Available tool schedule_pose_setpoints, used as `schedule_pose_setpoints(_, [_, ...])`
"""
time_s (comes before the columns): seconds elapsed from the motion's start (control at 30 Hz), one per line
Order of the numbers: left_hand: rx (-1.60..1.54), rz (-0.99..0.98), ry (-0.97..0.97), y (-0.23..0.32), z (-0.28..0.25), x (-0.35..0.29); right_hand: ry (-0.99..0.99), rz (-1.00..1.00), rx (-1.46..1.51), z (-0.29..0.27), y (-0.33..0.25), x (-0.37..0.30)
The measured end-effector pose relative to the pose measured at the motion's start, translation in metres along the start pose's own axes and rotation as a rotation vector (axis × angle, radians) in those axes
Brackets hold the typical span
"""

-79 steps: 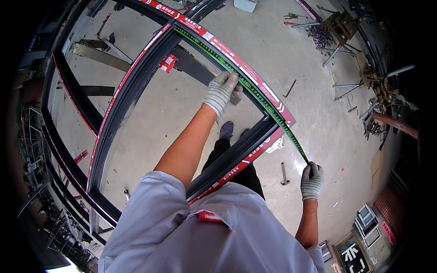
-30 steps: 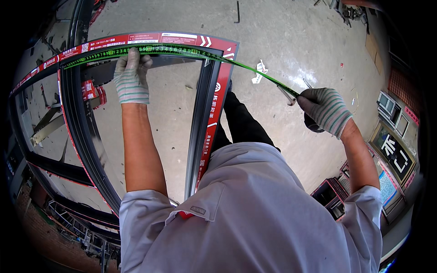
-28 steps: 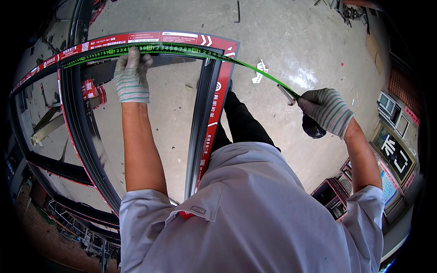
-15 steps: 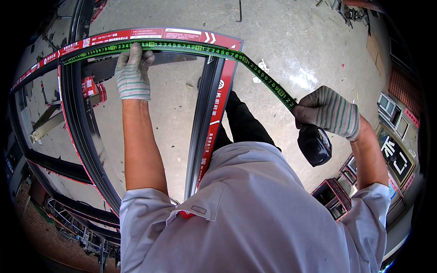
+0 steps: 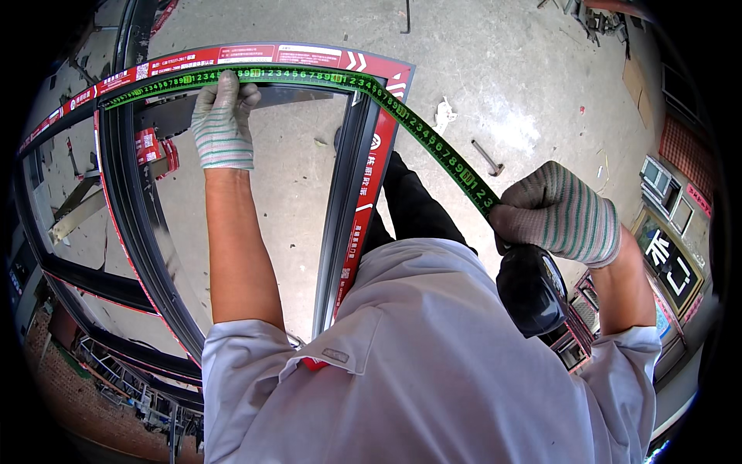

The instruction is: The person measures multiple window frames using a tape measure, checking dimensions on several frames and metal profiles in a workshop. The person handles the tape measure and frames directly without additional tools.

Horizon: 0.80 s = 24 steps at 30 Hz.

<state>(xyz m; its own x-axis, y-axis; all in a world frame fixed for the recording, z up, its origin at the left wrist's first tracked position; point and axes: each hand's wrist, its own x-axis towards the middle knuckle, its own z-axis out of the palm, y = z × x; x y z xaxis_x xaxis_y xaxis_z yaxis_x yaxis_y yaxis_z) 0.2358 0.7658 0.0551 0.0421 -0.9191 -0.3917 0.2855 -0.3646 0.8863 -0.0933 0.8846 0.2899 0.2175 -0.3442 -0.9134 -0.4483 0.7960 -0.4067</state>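
Observation:
A green tape measure blade [image 5: 437, 143] with black markings runs along the top bar of a dark window frame [image 5: 340, 224] edged in red printed film. My left hand [image 5: 222, 131], in a striped knit glove, is closed on the blade and bar, its thumb on top of the tape. Past the frame's right corner, the blade slopes down through the air to my right hand [image 5: 560, 213]. That gloved hand is closed round the blade by the mouth of the black tape measure case [image 5: 532, 292], which hangs below the fist. The right fingertips are partly hidden.
On the concrete floor lie a metal tool with a bent head [image 5: 487, 157], a white scrap [image 5: 444, 114] and a thin dark rod [image 5: 407, 15]. Small framed panels [image 5: 658, 179] and a dark signboard [image 5: 666, 261] stand at right. Red-wrapped pieces [image 5: 154, 147] show through the frame.
My right hand and the case have come lower and nearer, the case swinging toward my body. The blade's free stretch has shifted down with them. My left hand stays nearly in place.

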Motion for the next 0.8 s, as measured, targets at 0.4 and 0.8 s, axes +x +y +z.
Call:
schedule_pose_setpoints(0.4, [-0.022,-0.002,0.008,0.0041,0.0075,-0.0021,0.047,0.053,-0.003,-0.0023,-0.002,0.0052])
schedule_pose_setpoints(0.8, [-0.04,0.001,0.006,0.0024,0.0063,-0.0012,0.046,0.005,-0.018,-0.0067,-0.0071,0.0068])
